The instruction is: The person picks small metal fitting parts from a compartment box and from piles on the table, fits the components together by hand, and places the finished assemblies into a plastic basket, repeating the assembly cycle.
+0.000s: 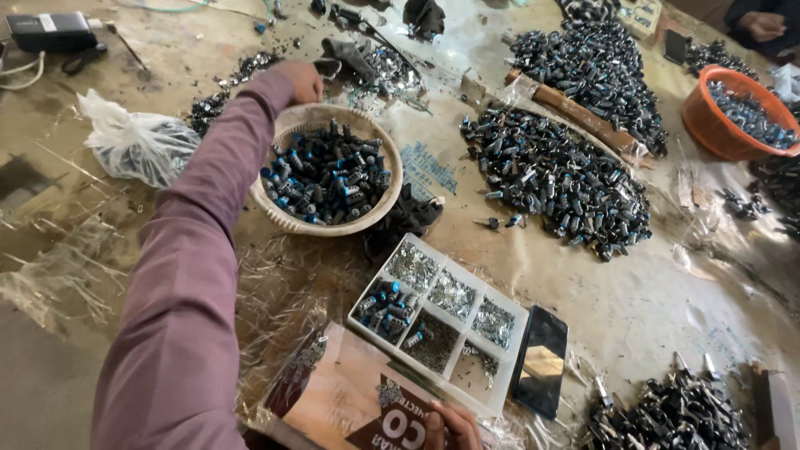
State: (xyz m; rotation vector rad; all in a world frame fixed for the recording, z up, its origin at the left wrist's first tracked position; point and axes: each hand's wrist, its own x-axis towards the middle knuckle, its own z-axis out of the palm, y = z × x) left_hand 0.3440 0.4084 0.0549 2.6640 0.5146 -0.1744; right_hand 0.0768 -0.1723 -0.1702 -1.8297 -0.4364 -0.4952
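We see a round cream woven-plastic basket (287, 137) of glossy blue-and-black metal parts (329, 175), a white compartmented plastic tray (508, 321) holding shiny silver bits, a crinkled clear plastic bag (133, 142), a smooth orange plastic tub (708, 125) and a matt mauve cloth sleeve (187, 283).

One round cream woven basket (329, 117) of small black and blue cylindrical parts; one round orange plastic tub (708, 125) of the same parts; one white plastic tray (500, 392) divided into six compartments; one flat black phone (542, 360). One crumpled clear plastic bag (133, 142); one black boxy device (52, 32); three large loose heaps of dark parts on the surface, the smaller scatters too many to count.
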